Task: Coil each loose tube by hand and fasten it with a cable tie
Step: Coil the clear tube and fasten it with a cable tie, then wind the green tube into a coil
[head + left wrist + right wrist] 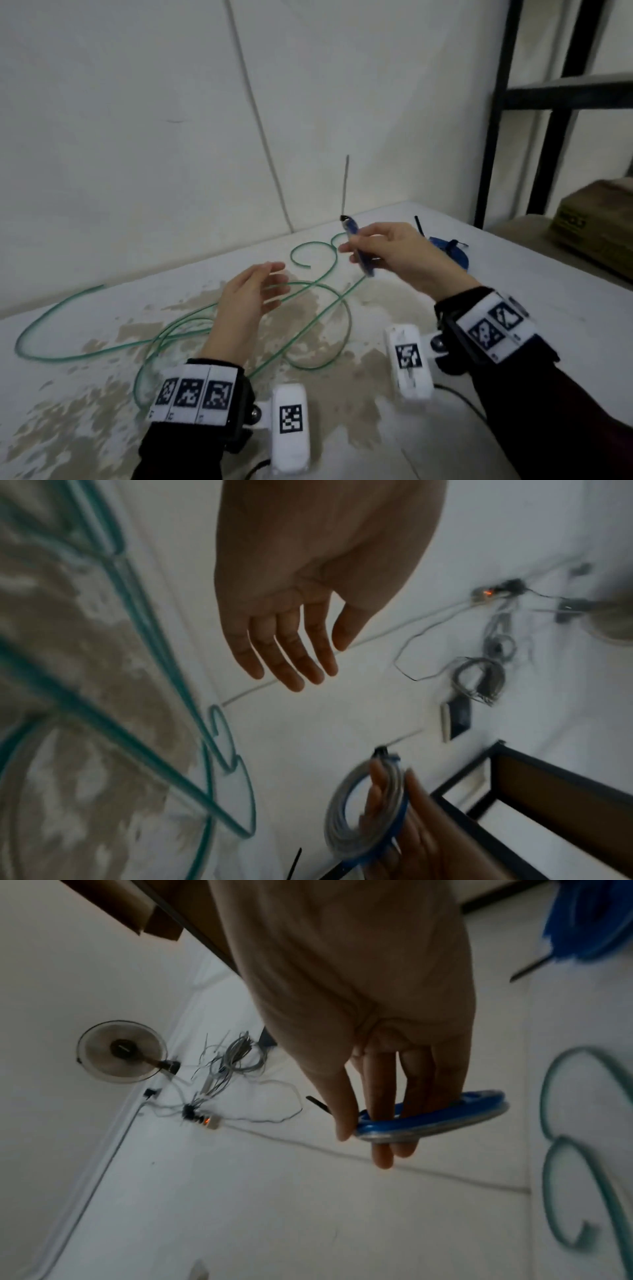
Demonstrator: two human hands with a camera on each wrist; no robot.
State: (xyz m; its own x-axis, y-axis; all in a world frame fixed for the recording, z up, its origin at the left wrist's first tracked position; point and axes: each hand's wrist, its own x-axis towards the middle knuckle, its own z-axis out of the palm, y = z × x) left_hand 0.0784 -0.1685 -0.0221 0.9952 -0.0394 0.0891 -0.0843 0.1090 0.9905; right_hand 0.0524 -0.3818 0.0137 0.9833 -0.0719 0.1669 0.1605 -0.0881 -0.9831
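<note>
On the left, the loose green tube [191, 322] lies on the white table [513, 308] in wide, open curves, not yet coiled. It looks light and springy, so I think it will try to open again; it is better to take it near one end and gather loops into the palm. The left hand [245, 301] hovers just above this tube, fingers straight and relaxed, holding nothing. To the right, the right hand [397, 255] holds a small blue and clear coil [431, 1118] by pinching it, the fingers passing through its ring. A cable tie tail [345, 185] stands up from it. Behind lies another blue coil [452, 248].
</note>
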